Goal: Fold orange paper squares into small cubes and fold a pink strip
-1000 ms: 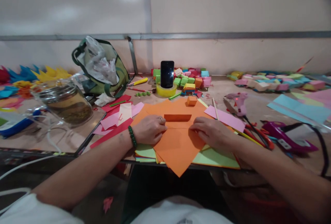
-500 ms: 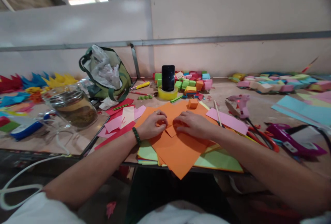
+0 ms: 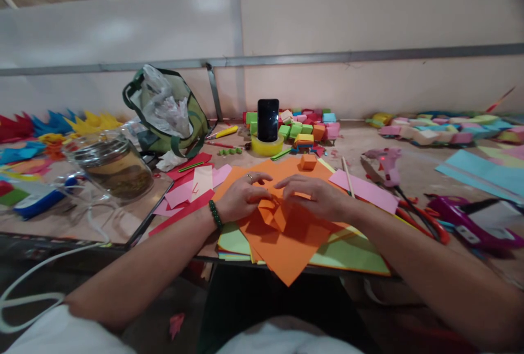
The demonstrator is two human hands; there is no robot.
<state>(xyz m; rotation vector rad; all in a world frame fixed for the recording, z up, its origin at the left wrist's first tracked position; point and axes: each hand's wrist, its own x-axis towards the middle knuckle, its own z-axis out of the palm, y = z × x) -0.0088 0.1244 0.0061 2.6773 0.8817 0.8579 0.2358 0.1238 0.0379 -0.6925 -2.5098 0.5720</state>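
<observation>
A small folded orange paper piece (image 3: 273, 215) stands partly raised between my hands, above larger orange sheets (image 3: 289, 258). My left hand (image 3: 244, 197), with a ring and a green bead bracelet, has its fingers curled on the piece's left side. From the right, my right hand (image 3: 313, 196) bends its fingers over the piece's upper right part. Both hands seem to pinch it, though some fingertips are hidden. An orange paper cube (image 3: 308, 162) sits just behind my right hand. Green sheets (image 3: 352, 256) lie under the orange ones.
A phone (image 3: 268, 119) stands in a yellow tape roll (image 3: 267, 145), beside colourful paper cubes. A pink glue gun (image 3: 388, 164), scissors and a purple tool (image 3: 470, 223) lie right. A glass jar (image 3: 118, 171) and green bag (image 3: 192, 119) stand left.
The small orange piece has gone from nearly flat to raised and partly opened, and more of it shows. My fingers have lifted a little. The view has shifted slightly.
</observation>
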